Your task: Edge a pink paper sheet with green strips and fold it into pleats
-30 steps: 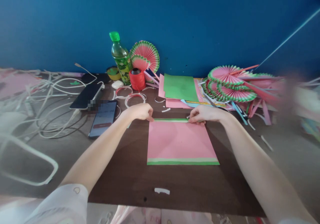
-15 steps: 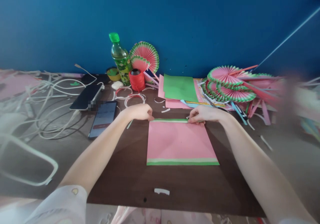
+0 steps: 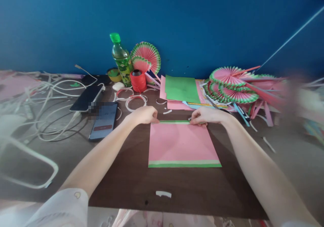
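A pink sheet of paper [image 3: 181, 142] lies flat on the dark table, with green and pale green bands along its near and far edges. My left hand [image 3: 145, 115] is closed, its fingertips at the left end of the far edge. At the right end of that edge, my right hand [image 3: 204, 115] is closed too, thumb and fingers pinching the paper. The curled fingers hide both far corners. Just beyond the hands, a stack of green paper [image 3: 182, 89] and pink paper rests against the wall side.
Folded pink-green paper fans [image 3: 230, 85] pile up at the back right. A bottle [image 3: 122, 61] and a red thread spool [image 3: 138, 81] stand at the back left. Phones [image 3: 105, 120] and tangled white cables [image 3: 52, 95] lie left. A white scrap [image 3: 163, 194] is near the front edge.
My left hand has slid a little to the right along the paper's far edge. My right hand and the paper stay almost where they were.
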`<act>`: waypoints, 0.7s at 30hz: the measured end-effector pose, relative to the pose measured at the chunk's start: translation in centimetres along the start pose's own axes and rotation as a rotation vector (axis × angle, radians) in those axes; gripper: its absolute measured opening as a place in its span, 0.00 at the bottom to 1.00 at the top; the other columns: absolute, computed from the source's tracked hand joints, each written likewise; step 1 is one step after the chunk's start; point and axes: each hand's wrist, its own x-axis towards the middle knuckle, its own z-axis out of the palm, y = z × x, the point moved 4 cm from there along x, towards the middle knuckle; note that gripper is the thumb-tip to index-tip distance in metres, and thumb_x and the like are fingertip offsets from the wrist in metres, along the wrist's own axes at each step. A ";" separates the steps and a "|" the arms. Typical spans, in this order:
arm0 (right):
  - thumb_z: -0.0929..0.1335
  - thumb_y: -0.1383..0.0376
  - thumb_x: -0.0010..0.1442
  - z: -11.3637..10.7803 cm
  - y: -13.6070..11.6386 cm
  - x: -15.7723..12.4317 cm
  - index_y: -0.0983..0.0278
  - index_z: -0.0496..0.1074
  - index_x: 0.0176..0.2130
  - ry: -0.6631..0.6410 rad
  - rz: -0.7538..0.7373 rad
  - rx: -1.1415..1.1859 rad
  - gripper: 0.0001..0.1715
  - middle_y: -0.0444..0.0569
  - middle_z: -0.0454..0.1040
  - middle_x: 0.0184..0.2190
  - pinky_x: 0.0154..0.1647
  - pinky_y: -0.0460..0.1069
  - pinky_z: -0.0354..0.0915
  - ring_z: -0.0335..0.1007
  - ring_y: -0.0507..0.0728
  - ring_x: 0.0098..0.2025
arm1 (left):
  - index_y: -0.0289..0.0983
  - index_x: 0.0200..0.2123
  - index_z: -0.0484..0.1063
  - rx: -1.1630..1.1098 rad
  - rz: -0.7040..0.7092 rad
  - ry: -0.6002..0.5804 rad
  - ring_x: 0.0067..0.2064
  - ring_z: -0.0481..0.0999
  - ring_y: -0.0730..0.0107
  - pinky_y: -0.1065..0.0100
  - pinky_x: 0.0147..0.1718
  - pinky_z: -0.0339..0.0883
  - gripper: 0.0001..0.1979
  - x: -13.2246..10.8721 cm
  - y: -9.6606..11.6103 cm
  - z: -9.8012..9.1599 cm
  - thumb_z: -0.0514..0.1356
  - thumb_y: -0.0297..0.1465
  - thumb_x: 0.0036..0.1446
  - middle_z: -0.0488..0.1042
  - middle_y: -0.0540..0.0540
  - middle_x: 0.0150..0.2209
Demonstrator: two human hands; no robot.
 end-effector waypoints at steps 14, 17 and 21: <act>0.68 0.61 0.44 0.1 0.3 0.4 0.65 0.66 0.19 0.013 -0.009 0.022 0.11 0.40 0.66 0.15 0.18 0.43 0.60 0.62 0.48 0.16 | 0.38 0.26 0.70 0.024 -0.010 -0.004 0.30 0.69 0.68 0.71 0.25 0.54 0.11 -0.4 0.6 -0.2 0.57 0.39 0.46 0.73 0.48 0.27; 0.68 0.62 0.44 0.2 0.3 0.5 0.65 0.65 0.18 0.023 -0.004 0.010 0.10 0.41 0.66 0.14 0.17 0.43 0.60 0.62 0.47 0.16 | 0.38 0.26 0.70 0.047 -0.035 0.018 0.32 0.70 0.66 0.70 0.25 0.54 0.10 -0.7 0.9 -0.4 0.57 0.39 0.47 0.73 0.47 0.28; 0.67 0.63 0.44 0.2 0.1 0.5 0.64 0.65 0.17 0.035 0.012 -0.011 0.10 0.40 0.66 0.14 0.17 0.43 0.59 0.61 0.48 0.16 | 0.38 0.28 0.70 0.102 -0.046 0.061 0.35 0.71 0.62 0.69 0.28 0.57 0.09 -1.6 1.6 -0.6 0.56 0.37 0.48 0.73 0.46 0.31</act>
